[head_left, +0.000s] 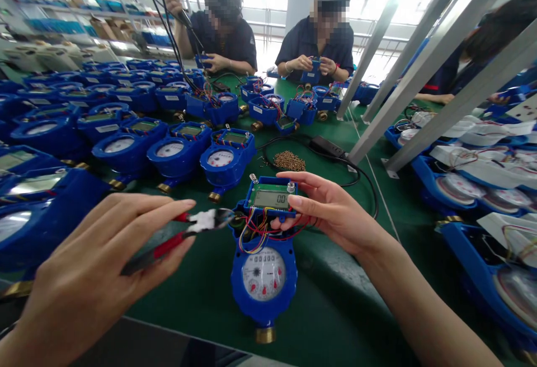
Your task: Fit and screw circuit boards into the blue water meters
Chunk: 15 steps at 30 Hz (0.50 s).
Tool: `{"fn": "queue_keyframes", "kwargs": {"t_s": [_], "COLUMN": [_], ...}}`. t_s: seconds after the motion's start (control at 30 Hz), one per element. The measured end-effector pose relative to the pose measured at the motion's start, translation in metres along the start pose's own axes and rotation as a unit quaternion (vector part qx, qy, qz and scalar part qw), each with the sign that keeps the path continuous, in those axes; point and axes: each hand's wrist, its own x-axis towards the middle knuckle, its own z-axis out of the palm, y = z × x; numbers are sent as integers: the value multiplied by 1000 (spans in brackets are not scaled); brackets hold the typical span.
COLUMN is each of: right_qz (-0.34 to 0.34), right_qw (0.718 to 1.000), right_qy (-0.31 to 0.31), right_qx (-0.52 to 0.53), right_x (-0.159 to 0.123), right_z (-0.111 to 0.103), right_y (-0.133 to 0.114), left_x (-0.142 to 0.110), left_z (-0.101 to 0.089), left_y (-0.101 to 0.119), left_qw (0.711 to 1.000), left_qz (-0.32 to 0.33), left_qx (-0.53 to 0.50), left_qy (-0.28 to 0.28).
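In my left hand (104, 255) is a pair of cutting pliers (203, 220) with red grips. Their jaws reach the wires at the left side of a blue water meter (239, 283), which lies in front of me with its round dial facing up. My right hand (327, 205) grips a circuit board in a blue housing (271, 198), thumb on its right edge and fingers behind. Its display reads 0.0. Red, yellow and dark wires (262, 230) run from this housing into the meter body. Whether the jaws touch a wire I cannot tell.
Several blue meters (178, 149) stand in rows on the left of the green table (335, 305). A pile of small brass screws (289, 160) and a black power strip (327, 147) lie beyond my hands. Metal posts (403, 81) rise at right. Co-workers (316, 42) sit opposite.
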Motion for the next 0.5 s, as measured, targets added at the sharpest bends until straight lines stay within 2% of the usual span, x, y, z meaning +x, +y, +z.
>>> {"fn": "queue_keyframes", "kwargs": {"t_s": [0.1, 0.2, 0.33, 0.5], "right_qz": [-7, -6, -3, -2], "right_qw": [1000, 1000, 1000, 1000], "right_qy": [3, 13, 13, 14], "right_qx": [9, 2, -6, 0], "right_x": [1, 2, 2, 3], "right_z": [-1, -3, -4, -4], "right_y": [1, 3, 5, 5], "left_x": [31, 52, 68, 74], "left_z": [-4, 2, 10, 10], "left_y": [30, 42, 43, 41], "left_qw": [985, 954, 926, 920], "left_qz": [146, 253, 300, 316], "left_qx": [90, 157, 228, 231], "left_qy": [-22, -19, -6, -13]}}
